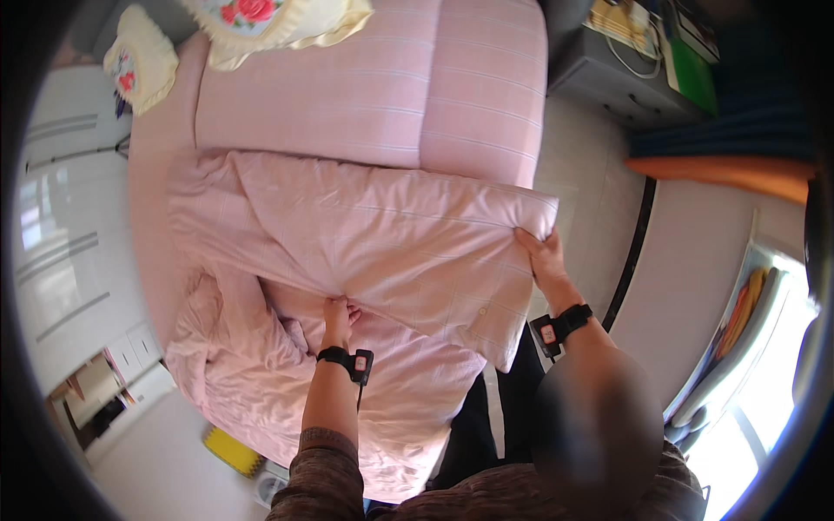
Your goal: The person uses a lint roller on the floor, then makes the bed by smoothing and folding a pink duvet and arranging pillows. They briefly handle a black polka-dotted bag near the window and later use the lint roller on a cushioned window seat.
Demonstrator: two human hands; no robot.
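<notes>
A pink striped duvet (404, 221) lies partly folded across a bed with a pink striped sheet (313, 104). My right hand (546, 255) grips the duvet near its right corner, at the bed's right edge. Around the lower edge of the folded part, near the middle, my left hand (339, 317) is closed on the fabric. Left of that hand the duvet is bunched in loose folds. Both wrists carry black straps with small devices. Two cream ruffled pillows with red flowers, one large (273, 26) and one small (140, 65), are at the upper left.
White glossy cabinets (65, 215) stand along the left. A grey drawer unit (625, 78) bearing papers and a cable is at the upper right, beside dark blue and orange curtains (723, 172). A yellow mat (232, 451) lies on the floor, lower left. A bright window is at right.
</notes>
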